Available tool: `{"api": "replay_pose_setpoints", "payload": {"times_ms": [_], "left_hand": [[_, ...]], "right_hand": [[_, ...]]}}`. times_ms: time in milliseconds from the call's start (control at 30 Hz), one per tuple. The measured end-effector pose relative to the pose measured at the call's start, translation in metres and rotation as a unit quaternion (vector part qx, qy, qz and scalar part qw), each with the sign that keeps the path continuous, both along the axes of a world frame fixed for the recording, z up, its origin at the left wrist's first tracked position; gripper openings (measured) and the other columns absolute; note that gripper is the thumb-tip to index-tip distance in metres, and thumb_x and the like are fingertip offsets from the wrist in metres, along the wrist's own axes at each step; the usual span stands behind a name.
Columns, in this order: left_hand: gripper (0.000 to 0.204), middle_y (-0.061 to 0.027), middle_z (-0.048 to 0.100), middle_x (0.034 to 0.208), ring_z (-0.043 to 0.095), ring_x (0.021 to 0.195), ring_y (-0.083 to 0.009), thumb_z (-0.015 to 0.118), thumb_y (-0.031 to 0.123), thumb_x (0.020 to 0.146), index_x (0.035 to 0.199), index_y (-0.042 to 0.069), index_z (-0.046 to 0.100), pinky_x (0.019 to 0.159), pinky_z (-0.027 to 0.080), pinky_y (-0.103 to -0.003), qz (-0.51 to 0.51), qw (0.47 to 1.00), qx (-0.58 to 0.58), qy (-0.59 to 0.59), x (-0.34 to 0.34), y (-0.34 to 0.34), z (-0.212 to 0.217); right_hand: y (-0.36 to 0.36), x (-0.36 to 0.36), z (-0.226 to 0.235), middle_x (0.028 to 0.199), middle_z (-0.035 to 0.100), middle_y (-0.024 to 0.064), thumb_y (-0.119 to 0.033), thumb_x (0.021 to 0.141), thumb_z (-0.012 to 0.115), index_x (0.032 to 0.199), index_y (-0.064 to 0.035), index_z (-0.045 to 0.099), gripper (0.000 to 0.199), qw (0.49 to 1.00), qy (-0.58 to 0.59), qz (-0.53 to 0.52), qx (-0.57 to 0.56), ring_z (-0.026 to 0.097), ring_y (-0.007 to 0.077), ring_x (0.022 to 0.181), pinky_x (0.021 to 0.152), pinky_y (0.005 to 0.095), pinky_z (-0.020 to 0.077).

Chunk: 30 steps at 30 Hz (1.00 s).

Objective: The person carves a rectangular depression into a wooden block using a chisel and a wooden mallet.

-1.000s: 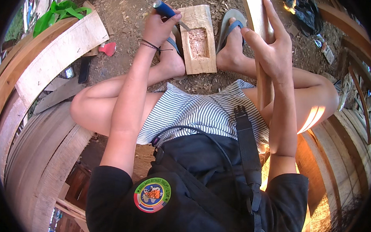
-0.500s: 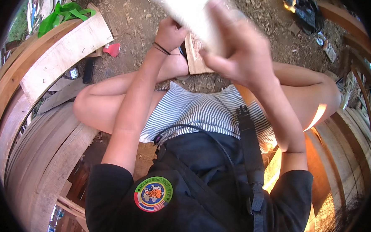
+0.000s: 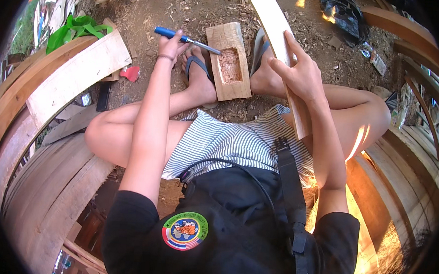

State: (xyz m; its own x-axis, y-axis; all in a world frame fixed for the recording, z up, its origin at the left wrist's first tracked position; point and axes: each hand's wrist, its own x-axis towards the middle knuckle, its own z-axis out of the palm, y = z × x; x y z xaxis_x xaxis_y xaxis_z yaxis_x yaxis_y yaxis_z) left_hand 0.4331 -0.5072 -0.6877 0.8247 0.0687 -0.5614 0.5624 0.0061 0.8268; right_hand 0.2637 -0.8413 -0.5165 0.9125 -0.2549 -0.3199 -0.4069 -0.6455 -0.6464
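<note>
My left hand (image 3: 168, 49) is closed around a blue-handled chisel (image 3: 185, 39). The blade slants right and its tip is at the upper left edge of a recess in a wooden block (image 3: 228, 34); whether it touches cannot be told. The block lies on the ground between my sandalled feet, its rough hollow showing reddish chipped wood. My right hand (image 3: 302, 72) grips a long pale board (image 3: 272, 23) by its edge. This board slopes from the top of the view down to my right thigh, and its far end is cut off by the frame.
Curved wooden boards (image 3: 79, 72) are stacked at left with green cloth (image 3: 76, 30) on top. More curved timber (image 3: 409, 28) stands at right beside a black plastic bag (image 3: 342, 19). Wood chips litter the dirt ground. A red scrap (image 3: 130, 73) lies at left.
The pale board has swung from above the block over to the right, uncovering the block and its recess. My left hand has moved left, and the chisel now shows in it.
</note>
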Motion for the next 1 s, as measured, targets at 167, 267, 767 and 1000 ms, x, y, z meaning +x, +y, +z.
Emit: {"api": "replay_pose_setpoints", "payload": {"times_ms": [167, 267, 767, 1000], "left_hand": [[0.019, -0.0132, 0.066, 0.099, 0.07, 0.086, -0.0268, 0.064, 0.013, 0.096, 0.107, 0.003, 0.053, 0.072, 0.065, -0.043, 0.201, 0.964, -0.154, -0.076, 0.0, 0.022, 0.014], [0.025, -0.01, 0.067, 0.096, 0.069, 0.081, -0.024, 0.065, 0.027, 0.097, 0.107, 0.007, 0.056, 0.069, 0.063, -0.038, 0.253, 0.922, -0.295, -0.012, -0.011, 0.027, 0.0], [0.038, -0.0079, 0.053, 0.09, 0.055, 0.07, -0.0207, 0.044, 0.042, 0.102, 0.106, 0.005, 0.051, 0.058, 0.05, -0.029, 0.465, 0.851, -0.241, -0.027, 0.005, 0.189, -0.111], [0.053, -0.0116, 0.068, 0.112, 0.067, 0.098, -0.0232, 0.04, 0.048, 0.101, 0.122, 0.002, 0.052, 0.086, 0.054, -0.036, 0.411, 0.885, -0.16, 0.151, -0.045, 0.049, -0.082]], "right_hand": [[-0.004, 0.022, -0.011, 0.115, 0.065, 0.029, -0.056, 0.079, 0.065, 0.15, -0.0167, 0.041, 0.085, 0.998, 0.007, -0.009, -0.067, 0.064, 0.0446, 0.108, 0.092, 0.0501, 0.0503], [0.006, 0.041, -0.017, 0.107, 0.063, 0.0285, -0.059, 0.083, 0.064, 0.149, -0.0211, 0.039, 0.08, 0.986, 0.044, -0.01, -0.161, 0.063, 0.0481, 0.102, 0.087, 0.0552, 0.0503], [0.18, 0.004, -0.058, 0.114, 0.066, 0.0083, -0.057, 0.08, 0.068, 0.114, -0.0149, 0.068, 0.054, 0.85, 0.025, 0.486, -0.204, 0.06, 0.0266, 0.111, 0.084, 0.0514, 0.0452], [0.123, -0.055, -0.155, 0.113, 0.06, 0.0054, -0.031, 0.094, 0.051, 0.127, -0.0207, 0.055, 0.035, 0.761, -0.09, 0.495, -0.41, 0.058, 0.0245, 0.107, 0.084, 0.0494, 0.0441]]}}
